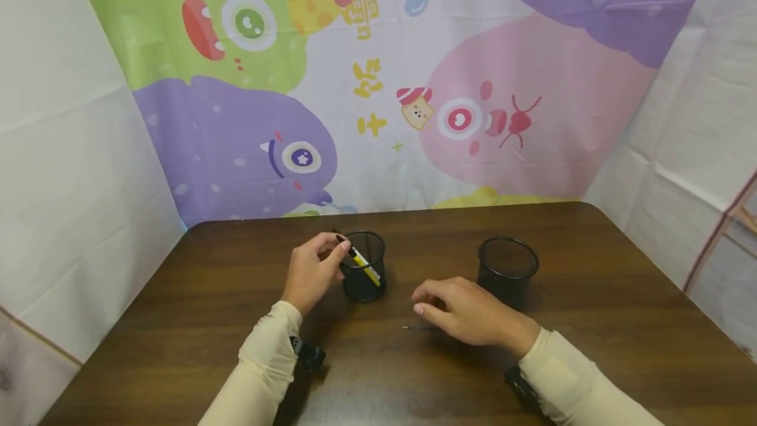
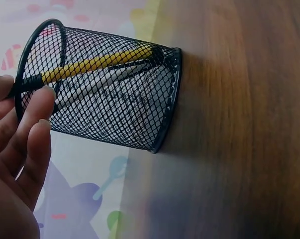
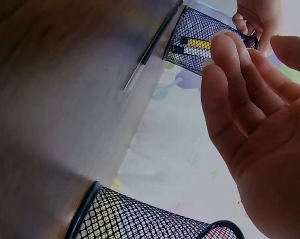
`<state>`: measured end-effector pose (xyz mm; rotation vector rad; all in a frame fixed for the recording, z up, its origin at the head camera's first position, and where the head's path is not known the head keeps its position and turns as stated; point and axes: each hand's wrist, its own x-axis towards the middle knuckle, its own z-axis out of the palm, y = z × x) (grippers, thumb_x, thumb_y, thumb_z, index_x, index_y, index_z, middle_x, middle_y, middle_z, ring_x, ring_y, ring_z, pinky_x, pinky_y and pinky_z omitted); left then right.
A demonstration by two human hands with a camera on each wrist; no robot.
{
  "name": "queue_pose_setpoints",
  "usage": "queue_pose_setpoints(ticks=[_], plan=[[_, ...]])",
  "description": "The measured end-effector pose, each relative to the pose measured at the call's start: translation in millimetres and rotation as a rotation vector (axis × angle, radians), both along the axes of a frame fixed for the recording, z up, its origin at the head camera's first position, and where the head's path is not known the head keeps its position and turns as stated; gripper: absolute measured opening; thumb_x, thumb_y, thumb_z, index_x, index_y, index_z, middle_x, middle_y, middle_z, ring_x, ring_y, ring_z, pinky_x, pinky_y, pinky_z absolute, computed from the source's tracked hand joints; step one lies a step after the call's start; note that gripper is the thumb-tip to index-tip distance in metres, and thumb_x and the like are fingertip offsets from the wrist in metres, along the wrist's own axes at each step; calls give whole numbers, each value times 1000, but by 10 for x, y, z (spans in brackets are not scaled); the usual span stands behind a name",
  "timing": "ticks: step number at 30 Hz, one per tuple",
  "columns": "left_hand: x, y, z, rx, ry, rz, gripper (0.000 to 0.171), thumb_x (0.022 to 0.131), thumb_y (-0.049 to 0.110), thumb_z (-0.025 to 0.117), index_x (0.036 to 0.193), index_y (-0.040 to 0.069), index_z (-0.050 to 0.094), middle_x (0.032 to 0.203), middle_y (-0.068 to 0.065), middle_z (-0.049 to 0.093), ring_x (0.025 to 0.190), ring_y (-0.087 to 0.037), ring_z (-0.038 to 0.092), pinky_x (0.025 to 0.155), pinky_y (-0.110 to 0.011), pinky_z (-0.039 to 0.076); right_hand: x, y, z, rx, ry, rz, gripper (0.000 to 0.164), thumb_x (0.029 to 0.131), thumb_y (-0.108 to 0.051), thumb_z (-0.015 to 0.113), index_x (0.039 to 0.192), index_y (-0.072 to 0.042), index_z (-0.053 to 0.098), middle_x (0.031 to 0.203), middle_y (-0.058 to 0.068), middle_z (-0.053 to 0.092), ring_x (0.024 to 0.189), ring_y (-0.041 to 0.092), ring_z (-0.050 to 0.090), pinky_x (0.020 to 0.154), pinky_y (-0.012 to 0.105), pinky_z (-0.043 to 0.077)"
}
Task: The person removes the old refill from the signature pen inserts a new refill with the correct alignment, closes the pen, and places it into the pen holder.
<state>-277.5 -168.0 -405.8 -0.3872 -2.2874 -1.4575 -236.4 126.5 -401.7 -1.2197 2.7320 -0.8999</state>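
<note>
My left hand (image 1: 313, 268) pinches the black end of a yellow pen (image 1: 365, 267) between thumb and fingers. The pen slants down into the left black mesh pen holder (image 1: 363, 289), its yellow barrel showing through the mesh in the left wrist view. Beside it in that holder leans a white pen (image 2: 97, 88). My right hand (image 1: 473, 311), fingers loosely bent and holding nothing, hovers over the table between the two holders. Beneath it lies a slim dark pen with a clear tip (image 3: 149, 52), mostly hidden by the hand in the head view.
A second black mesh pen holder (image 1: 508, 281) stands on the right, just behind my right hand. Both holders rest on a dark wooden table (image 1: 367, 373). A printed cartoon cloth (image 1: 378, 169) hangs at its far edge, with white cloth walls (image 1: 77, 117) on either side.
</note>
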Motion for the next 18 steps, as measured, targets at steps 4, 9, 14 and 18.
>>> queue_pose_setpoints(ticks=[4, 9, 14, 18], plan=[[1, -25, 15, -18, 7, 15, 19, 99, 29, 67, 97, 11, 73, 75, -4, 71, 51, -27, 64, 49, -32, 52, -10, -23, 16, 13, 24, 8, 27, 105, -35, 55, 115, -15, 69, 92, -17, 66, 82, 0, 60, 73, 28, 53], [1, -37, 33, -62, 36, 45, 23, 101, 31, 64, 96, 11, 74, 69, -9, 67, 51, -22, 63, 48, -32, 52, -19, -26, 34, 23, 43, 15, 26, 105, -35, 55, 114, -16, 70, 95, -17, 66, 84, -1, 60, 75, 29, 53], [0, -57, 43, -112, 90, 61, 25, 102, 31, 62, 101, 10, 74, 71, -4, 67, 53, -15, 63, 51, -30, 53, -19, -13, 25, 32, 37, 11, 25, 105, -35, 55, 112, -17, 70, 97, -19, 65, 85, -1, 60, 77, 29, 53], [-13, -72, 41, -145, 160, 81, 24, 102, 28, 62, 100, 8, 75, 83, 1, 67, 57, -12, 64, 56, -28, 54, -11, -2, 10, 35, 36, 8, 23, 105, -34, 56, 111, -18, 71, 97, -20, 65, 85, -1, 60, 77, 30, 53]])
